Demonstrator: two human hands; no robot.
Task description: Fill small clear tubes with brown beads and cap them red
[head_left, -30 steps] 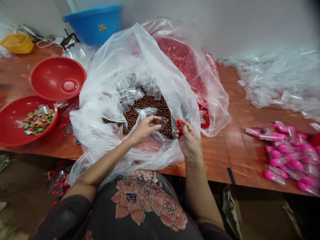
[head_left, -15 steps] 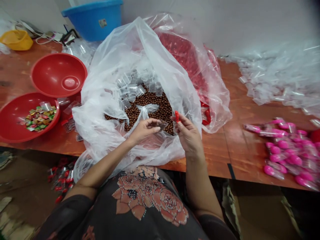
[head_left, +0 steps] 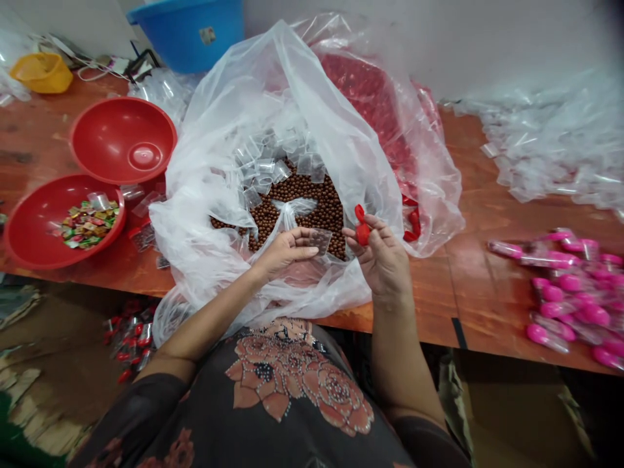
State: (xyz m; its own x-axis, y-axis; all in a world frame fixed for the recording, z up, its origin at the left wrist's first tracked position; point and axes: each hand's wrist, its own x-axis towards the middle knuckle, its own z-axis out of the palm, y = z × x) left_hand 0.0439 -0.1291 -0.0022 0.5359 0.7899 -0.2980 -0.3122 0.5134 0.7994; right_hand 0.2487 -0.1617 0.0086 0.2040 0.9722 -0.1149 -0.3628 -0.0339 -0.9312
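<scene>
My left hand [head_left: 288, 252] pinches a small clear plastic tube [head_left: 320, 242] over the opened bag. To its right, my right hand [head_left: 383, 253] grips a red cap [head_left: 362, 232] with a ring-like loop on top. Cap and tube are apart, with a short gap between them. Below both hands lies a large translucent plastic bag [head_left: 195, 214]. Inside it are many small brown balls [head_left: 312, 195], with several clear tubes [head_left: 266, 168] heaped on their far side. A gathered piece of plastic [head_left: 295, 208] rises among the balls.
Two red bowls stand left: one bare inside [head_left: 121, 140], one [head_left: 29, 224] with wrapped sweets [head_left: 90, 224]. Behind are a blue tub [head_left: 190, 39] and a bag of red pieces [head_left: 361, 91]. Pink-capped tubes [head_left: 570, 292] and clear tubes [head_left: 560, 143] lie right. Red-capped tubes [head_left: 131, 338] sit below the table edge.
My right hand has shifted slightly right and turned, bringing the red cap's loop into fuller view. The tube in my left hand shows more clearly. The whole view has shifted a little.
</scene>
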